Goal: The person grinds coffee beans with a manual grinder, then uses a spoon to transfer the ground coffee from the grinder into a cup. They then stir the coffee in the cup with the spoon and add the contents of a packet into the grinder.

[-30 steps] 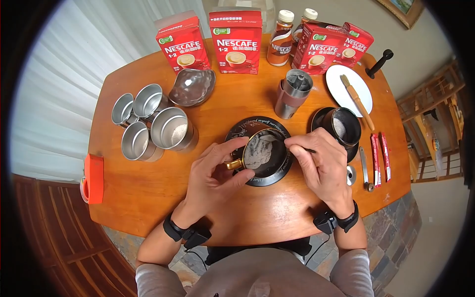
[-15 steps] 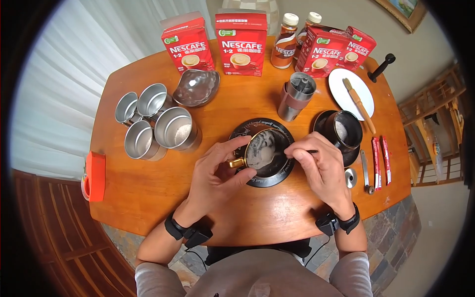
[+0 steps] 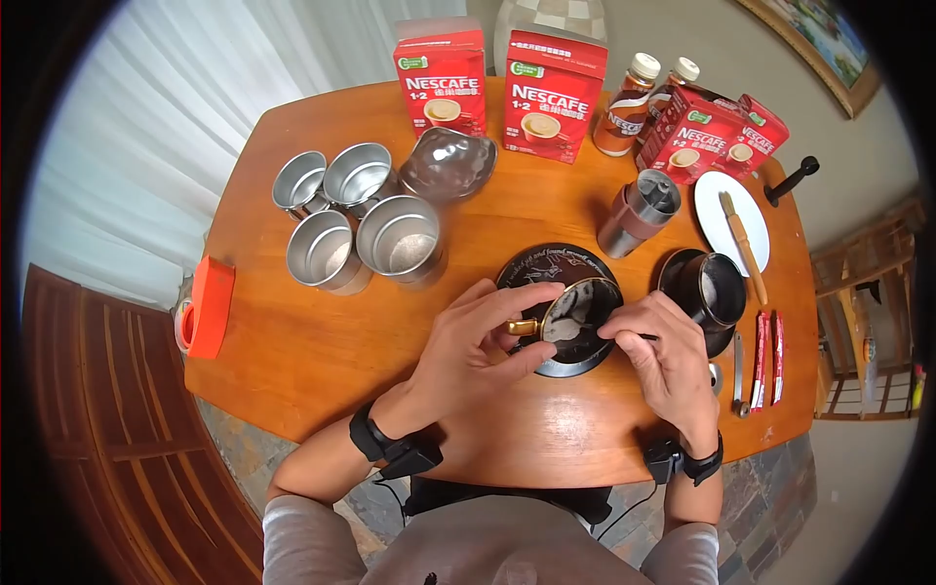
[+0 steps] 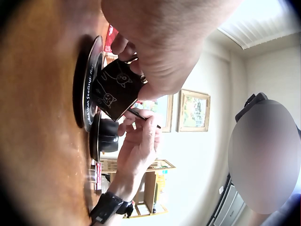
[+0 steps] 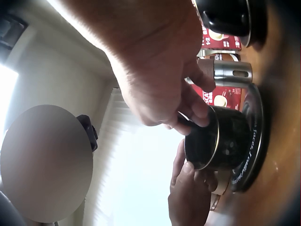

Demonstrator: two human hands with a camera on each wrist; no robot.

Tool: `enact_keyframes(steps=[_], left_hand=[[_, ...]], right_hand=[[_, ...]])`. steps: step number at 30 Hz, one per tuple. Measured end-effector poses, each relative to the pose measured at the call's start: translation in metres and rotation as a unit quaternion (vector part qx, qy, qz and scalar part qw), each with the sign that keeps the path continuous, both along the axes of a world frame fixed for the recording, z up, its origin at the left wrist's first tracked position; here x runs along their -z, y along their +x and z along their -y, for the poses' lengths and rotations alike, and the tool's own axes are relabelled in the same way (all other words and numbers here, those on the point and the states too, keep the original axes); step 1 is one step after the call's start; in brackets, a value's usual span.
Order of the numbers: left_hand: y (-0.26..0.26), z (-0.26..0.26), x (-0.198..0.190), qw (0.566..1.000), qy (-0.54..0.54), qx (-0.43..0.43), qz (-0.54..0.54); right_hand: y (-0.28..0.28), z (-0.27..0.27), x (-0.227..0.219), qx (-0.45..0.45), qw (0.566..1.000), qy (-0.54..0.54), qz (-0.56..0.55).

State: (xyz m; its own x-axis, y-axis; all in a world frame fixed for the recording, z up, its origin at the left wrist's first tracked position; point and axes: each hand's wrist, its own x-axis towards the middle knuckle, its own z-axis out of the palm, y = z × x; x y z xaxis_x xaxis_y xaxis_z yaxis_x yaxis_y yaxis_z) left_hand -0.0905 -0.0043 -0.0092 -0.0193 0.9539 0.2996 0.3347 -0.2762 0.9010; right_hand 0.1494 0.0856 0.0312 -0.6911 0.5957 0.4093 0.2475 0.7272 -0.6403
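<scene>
A black cup [image 4: 113,87] with a gold handle [image 3: 525,328] and white line drawings sits over a black saucer [image 3: 526,270] with white lettering. My left hand [image 3: 478,336] grips the cup from the left, fingers at the far rim and thumb at the near rim around the handle. Pinched in my right hand [image 3: 668,356] is the thin dark handle of a spoon [image 4: 138,114], its other end down inside the cup. Pale, whitish matter shows against the cup's dark inside. The right fingers hover close over the rim, hiding part of the opening.
Right: a second black cup [image 3: 720,292], a metal grinder [image 3: 634,219], a brush [image 3: 743,244] on a white plate [image 3: 717,210], and red sachets [image 3: 760,361]. Left: several metal mugs [image 3: 400,239] and a dark dish [image 3: 448,164]. Red coffee boxes [image 3: 556,93] line the back.
The head view has turned left, so the table's things appear further right. Both hands keep their holds on the cup and spoon. The pale matter in the cup has changed shape and shows smaller.
</scene>
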Motion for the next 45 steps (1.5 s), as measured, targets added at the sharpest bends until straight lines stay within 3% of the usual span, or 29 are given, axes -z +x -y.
enact_keyframes(steps=[2,7,11,17,21,25,29,33,37,42,44,45], left_hand=[[0.000,0.000,0.000,1.000,-0.015,0.005,0.016],[-0.001,0.002,0.009,0.995,-0.061,0.008,0.084],[0.004,-0.001,0.011,0.980,-0.066,0.012,0.185],[0.007,-0.001,0.013,0.975,-0.063,0.035,0.210],[0.003,0.000,0.014,0.973,-0.157,0.028,0.166],[0.004,-0.003,0.016,0.971,-0.141,0.046,0.185],[0.002,-0.001,0.012,0.979,-0.147,0.030,0.139],[0.005,-0.001,0.015,0.996,-0.052,-0.051,0.060],[0.002,0.002,0.002,0.993,-0.025,-0.110,0.044],[-0.031,0.005,-0.033,0.960,0.150,-0.222,-0.084],[-0.052,0.017,-0.051,0.937,0.100,-0.306,-0.133],[-0.058,0.020,-0.061,0.928,0.076,-0.348,-0.107]], right_hand=[[-0.003,0.002,0.002,0.016,1.000,-0.004,-0.017],[-0.008,0.010,0.015,0.089,0.981,-0.148,-0.087],[-0.012,0.014,0.022,0.104,0.954,-0.251,-0.128],[-0.016,0.013,0.029,0.126,0.892,-0.375,-0.220],[-0.010,0.003,0.032,0.151,0.884,-0.372,-0.241],[-0.005,-0.001,0.031,0.175,0.891,-0.337,-0.249],[-0.003,-0.003,0.033,0.186,0.891,-0.313,-0.270],[-0.004,-0.005,0.035,0.190,0.899,-0.295,-0.261],[-0.005,-0.004,0.035,0.193,0.903,-0.288,-0.254],[-0.006,-0.003,0.034,0.188,0.904,-0.294,-0.248],[-0.005,-0.002,0.034,0.186,0.904,-0.297,-0.244],[-0.005,-0.002,0.033,0.185,0.904,-0.299,-0.242]])
